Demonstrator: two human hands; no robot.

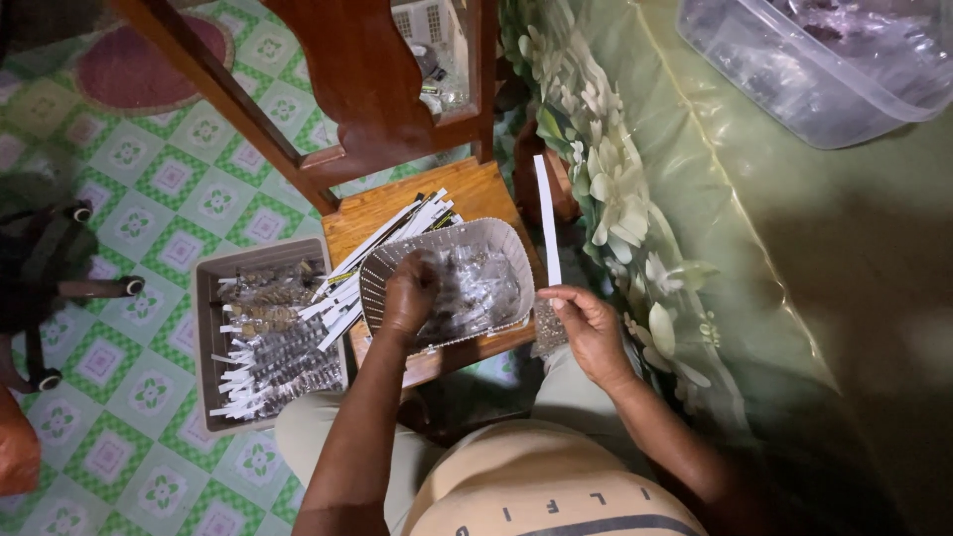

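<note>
My left hand (409, 294) reaches into a grey slotted basket (397, 252) that holds several small clear plastic packets (476, 283); its fingers curl among the packets, and I cannot tell whether they grip one. My right hand (588, 328) pinches a long white paper strip (546, 213) that stands upright, and a small clear packet (547, 328) sits against the same fingers. The basket rests on a wooden chair seat (476, 194), on top of a loose pile of white strips (397, 233).
A grey tray (204, 328) of packets with white strips attached lies on the green tiled floor at left. A flower-patterned cloth (615, 189) covers a surface at right, with a clear plastic tub (794, 84) on it. A dark wheeled frame (60, 268) stands far left.
</note>
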